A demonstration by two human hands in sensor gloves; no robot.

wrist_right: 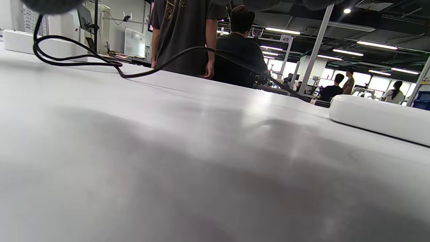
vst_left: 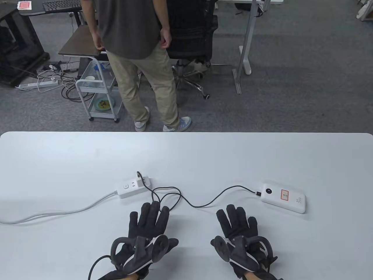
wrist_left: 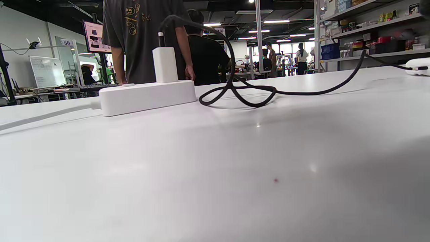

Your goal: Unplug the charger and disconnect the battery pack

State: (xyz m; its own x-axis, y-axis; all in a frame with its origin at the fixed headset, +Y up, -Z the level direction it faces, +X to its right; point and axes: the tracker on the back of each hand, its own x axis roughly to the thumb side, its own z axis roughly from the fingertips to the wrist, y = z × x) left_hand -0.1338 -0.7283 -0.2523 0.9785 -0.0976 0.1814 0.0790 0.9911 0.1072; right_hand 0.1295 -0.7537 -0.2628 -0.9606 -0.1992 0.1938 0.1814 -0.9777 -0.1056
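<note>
A white charger is plugged into a white power strip on the table; both show in the left wrist view, the charger standing on the strip. A black cable runs from the charger in loops to a white battery pack at the right, where it is plugged in. The cable and the pack show in the wrist views. My left hand lies flat, fingers spread, just in front of the strip, fingertips at the cable loop. My right hand lies flat and empty, left of the pack.
The strip's white cord runs off the table's left edge. A person stands beyond the far edge, beside an office chair and a small cart.
</note>
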